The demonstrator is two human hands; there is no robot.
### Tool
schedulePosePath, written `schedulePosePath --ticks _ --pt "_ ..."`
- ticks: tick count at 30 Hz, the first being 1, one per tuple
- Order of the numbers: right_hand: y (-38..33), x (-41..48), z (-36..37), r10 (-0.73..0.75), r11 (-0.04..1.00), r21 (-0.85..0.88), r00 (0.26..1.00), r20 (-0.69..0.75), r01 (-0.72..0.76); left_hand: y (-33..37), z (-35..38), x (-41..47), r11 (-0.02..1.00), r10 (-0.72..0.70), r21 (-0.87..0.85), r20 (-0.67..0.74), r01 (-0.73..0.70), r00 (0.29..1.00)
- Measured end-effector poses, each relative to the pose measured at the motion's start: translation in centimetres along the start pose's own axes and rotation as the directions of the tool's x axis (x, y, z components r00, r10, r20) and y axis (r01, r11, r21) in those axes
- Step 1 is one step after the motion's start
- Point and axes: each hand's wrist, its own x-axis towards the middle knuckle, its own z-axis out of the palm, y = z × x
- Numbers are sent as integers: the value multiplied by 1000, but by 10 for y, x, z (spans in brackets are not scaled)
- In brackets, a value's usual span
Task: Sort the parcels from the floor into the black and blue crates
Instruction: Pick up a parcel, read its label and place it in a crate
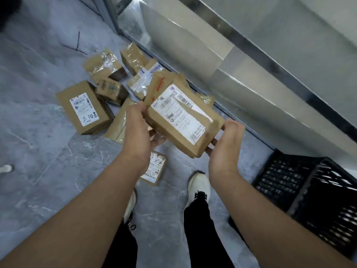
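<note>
Brown parcel (pixel 183 120) held above floor (pixel 38 132), left hand (pixel 137 132) and right hand (pixel 224 147) curled round opposite ends. Black crate (pixel 309 190) lower right, by wall (pixel 251 64). Loose parcels (pixel 85 107) piled left.

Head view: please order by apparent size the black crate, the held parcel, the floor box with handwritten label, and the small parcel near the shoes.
1. Black plastic lattice crate.
2. Held brown cardboard parcel and brown cardboard box with handwritten label: alike; the held one is nearer, so unranked.
3. Small brown cardboard parcel.

Steel wall (pixel 270 64), white shoes (pixel 199 187)
</note>
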Motion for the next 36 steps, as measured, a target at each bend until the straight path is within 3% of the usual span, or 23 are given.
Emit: schedulePosePath --ticks 10,19,28,36 --pt "-54 -97 18 -106 994 -26 992 -65 105 115 -11 -62 990 123 47 200 -135 972" --pt "-134 -224 1 -239 971 -2 964 -114 240 216 -2 -175 965 173 105 434 -240 884" --pt "-228 -342 -70 -343 935 29 922 -179 353 280 19 -334 899 204 211 573 -384 794" --pt "-280 -455 -178 -529 844 -54 810 -253 534 300 39 -495 791 248 218 740 -571 625"
